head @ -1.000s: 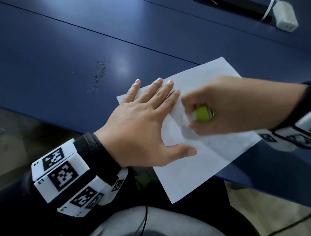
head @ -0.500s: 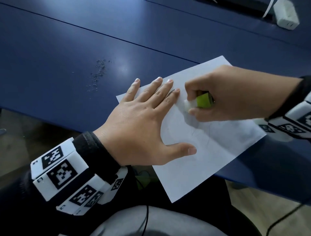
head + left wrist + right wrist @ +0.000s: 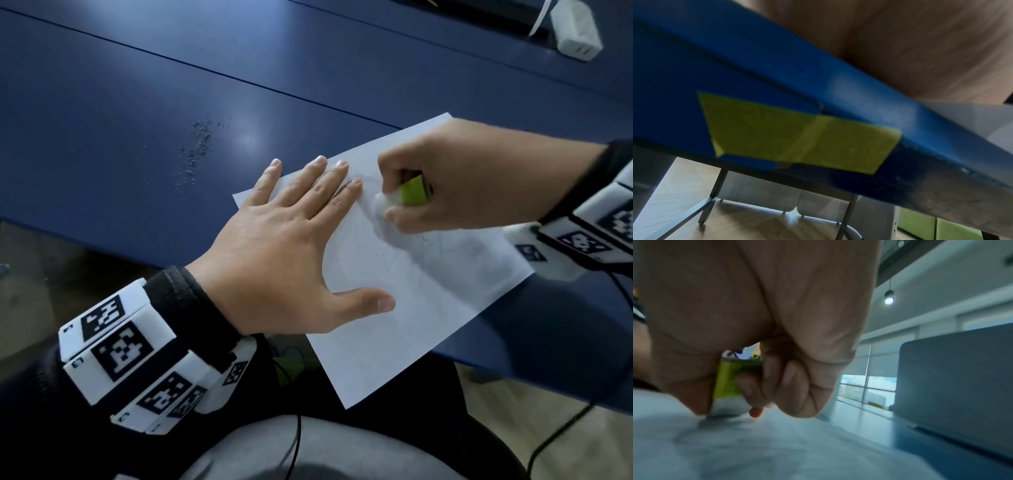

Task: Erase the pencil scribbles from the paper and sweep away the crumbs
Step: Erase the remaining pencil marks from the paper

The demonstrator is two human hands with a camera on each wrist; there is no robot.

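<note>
The erasing step is in hand: the eraser [image 3: 406,196] is gripped in the right hand [image 3: 479,178] and pressed on the paper [image 3: 428,291], which is pinned flat to the bench [image 3: 137,85] by the outspread left hand [image 3: 284,253]. Faint scribbles [image 3: 394,257] remain, so further rubbing is called for, then sweeping of the crumbs [image 3: 195,150] lying left

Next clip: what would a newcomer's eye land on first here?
Probably the right hand gripping a green-sleeved eraser against the white paper, beside the left hand spread flat on the sheet. Then the grey crumbs scattered on the blue table, left of the paper.
</note>
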